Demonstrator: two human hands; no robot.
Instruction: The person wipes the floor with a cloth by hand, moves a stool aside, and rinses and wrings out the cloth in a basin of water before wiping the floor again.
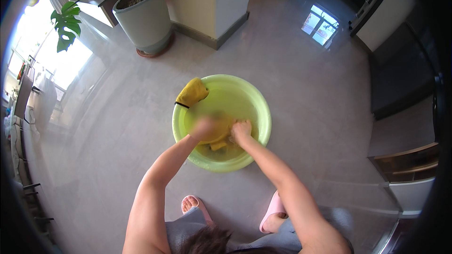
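Observation:
A pale green plastic basin (265, 120) of cloudy, yellowish water stands on the floor before me. Folded over its far left rim is a yellow cloth (192, 93) with a dark edge. Another piece of yellow cloth (218, 145) lies in the water, partly under the surface. My right hand (242, 130) is in the basin, its fingers curled at the right edge of the submerged cloth. Motion blur smears my left hand (205, 127) over the basin's left half, beside that cloth; its fingers cannot be made out.
My feet in pink slippers (273, 211) flank the near side of the basin. Beyond it, a potted monstera in a grey-white pot (144, 21) stands by a wall corner (216, 40). Dark cabinets (402, 81) line the right. Smooth grey floor (310, 113) surrounds the basin.

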